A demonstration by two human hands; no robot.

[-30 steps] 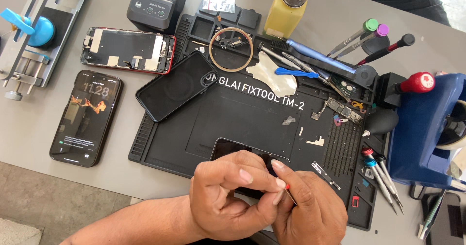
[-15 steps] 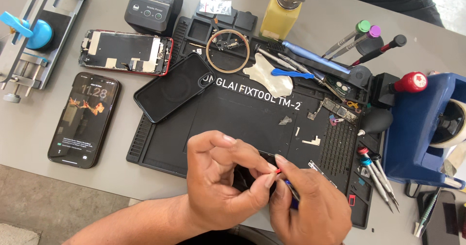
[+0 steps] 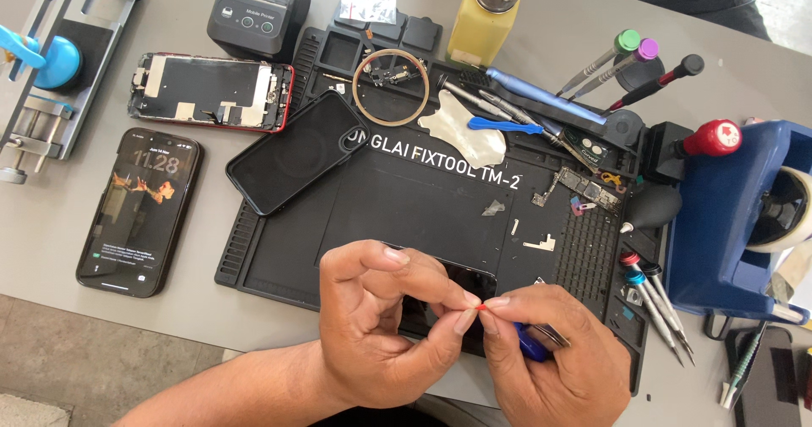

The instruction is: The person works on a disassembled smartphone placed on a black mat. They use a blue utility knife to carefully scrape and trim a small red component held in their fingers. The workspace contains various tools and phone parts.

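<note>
- The two hands are now closer together than a moment ago, right over the near edge of the black work mat (image 3: 423, 199).
- The left hand (image 3: 385, 325) pinches a tiny red bit (image 3: 481, 307) between thumb and first finger. Its fingers are closed narrow on it.
- The right hand (image 3: 554, 351) touches the same red bit from the other side. This hand also holds a blue tool (image 3: 531, 345) tucked in its palm, with a shiny metal part beside it.
- A moment ago the hands were lower and more folded over each other. Now the fingertips meet at one small point, so the fine work looks like it has begun.
- A dark phone part (image 3: 452, 287) lies flat on the mat just under the hands. The hands hide much of it.
- I cannot tell what the red bit is. It is too small.
- Nothing else has moved: the lit phone (image 3: 139, 211) lies near the left edge of the tabletop (image 3: 51, 249), and the open red phone (image 3: 211, 91) lies behind it.
- The screwdrivers (image 3: 655, 296) lie at the right edge of the mat, not touched.
</note>
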